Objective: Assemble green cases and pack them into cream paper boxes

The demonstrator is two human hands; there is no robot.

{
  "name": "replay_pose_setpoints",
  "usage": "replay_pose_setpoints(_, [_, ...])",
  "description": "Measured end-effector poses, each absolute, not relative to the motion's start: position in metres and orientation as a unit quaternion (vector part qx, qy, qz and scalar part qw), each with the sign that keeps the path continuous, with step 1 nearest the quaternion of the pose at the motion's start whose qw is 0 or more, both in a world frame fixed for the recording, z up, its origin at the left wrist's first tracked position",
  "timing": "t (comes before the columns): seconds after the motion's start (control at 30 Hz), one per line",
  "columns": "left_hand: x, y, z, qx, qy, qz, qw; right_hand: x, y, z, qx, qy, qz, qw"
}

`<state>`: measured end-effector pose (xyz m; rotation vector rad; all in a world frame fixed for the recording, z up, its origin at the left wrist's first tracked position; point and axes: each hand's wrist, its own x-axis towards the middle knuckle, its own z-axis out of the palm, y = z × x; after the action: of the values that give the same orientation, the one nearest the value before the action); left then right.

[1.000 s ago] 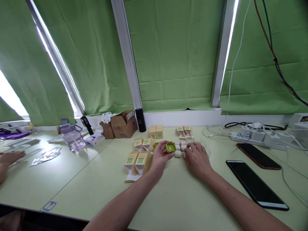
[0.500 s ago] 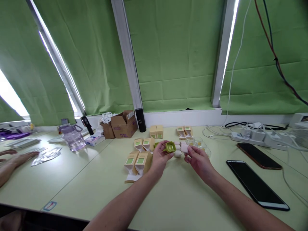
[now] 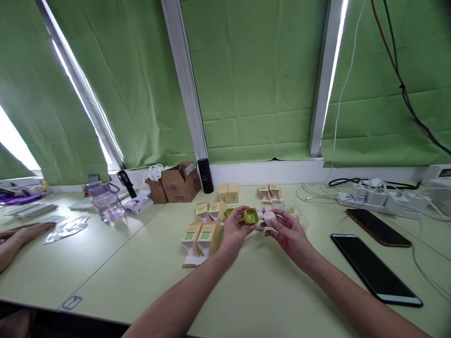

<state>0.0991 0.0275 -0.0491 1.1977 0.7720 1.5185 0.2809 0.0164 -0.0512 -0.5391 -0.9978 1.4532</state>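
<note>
My left hand [image 3: 237,229] is closed on a small green square plastic cup [image 3: 251,216], its hollow side facing me. Just to the right, my right hand [image 3: 287,232] pinches a small white rounded piece [image 3: 269,218] between thumb and fingers. The cup and the white piece are held close together above the table. Behind them lie more white pieces, partly hidden by my hands. Clear round plastic parts [image 3: 299,219] rest beyond my right hand. Open cardboard boxes with green labels [image 3: 209,235] stand left of my left hand.
More small boxes [image 3: 228,192] and a black cylinder [image 3: 206,175] stand at the back. Two phones [image 3: 375,267] and a power strip [image 3: 378,203] with cables lie right. At left are a purple bottle [image 3: 107,202], a brown carton [image 3: 181,183] and another person's hand [image 3: 30,232].
The white piece has turned in my right hand, now showing a rounder face. My left hand holds the green cup with its hollow turned slightly more toward me.
</note>
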Motion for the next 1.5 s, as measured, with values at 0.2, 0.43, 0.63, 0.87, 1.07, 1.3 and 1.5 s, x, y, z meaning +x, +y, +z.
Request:
replay_pose_setpoints(0.2, [0.1,0.03,-0.053,0.506,0.334,0.623,0.495,0.281,0.014,-0.046,-0.251,-0.439,0.606,0.614])
replay_pose_setpoints(0.43, [0.1,0.031,-0.054,0.526,0.342,0.62,0.471,0.287,0.023,-0.053,-0.304,-0.462,0.575,0.603])
replay_pose_setpoints(0.63, [0.102,0.031,-0.055,0.545,0.345,0.616,0.453,0.291,0.028,-0.058,-0.297,-0.46,0.602,0.582])
replay_pose_setpoints(0.87, [0.103,0.028,-0.053,0.565,0.362,0.611,0.419,0.284,0.028,-0.055,-0.31,-0.479,0.553,0.608])
replay_pose_setpoints(1.07, [0.104,0.024,-0.053,0.6,0.37,0.607,0.367,0.283,0.026,-0.053,-0.34,-0.515,0.497,0.609])
replay_pose_setpoints(1.3, [0.105,0.02,-0.056,0.62,0.382,0.588,0.352,0.281,0.026,-0.056,-0.363,-0.556,0.459,0.591])
replay_pose_setpoints(1.5, [0.106,0.021,-0.058,0.644,0.377,0.583,0.32,0.283,0.026,-0.057,-0.374,-0.587,0.441,0.567])
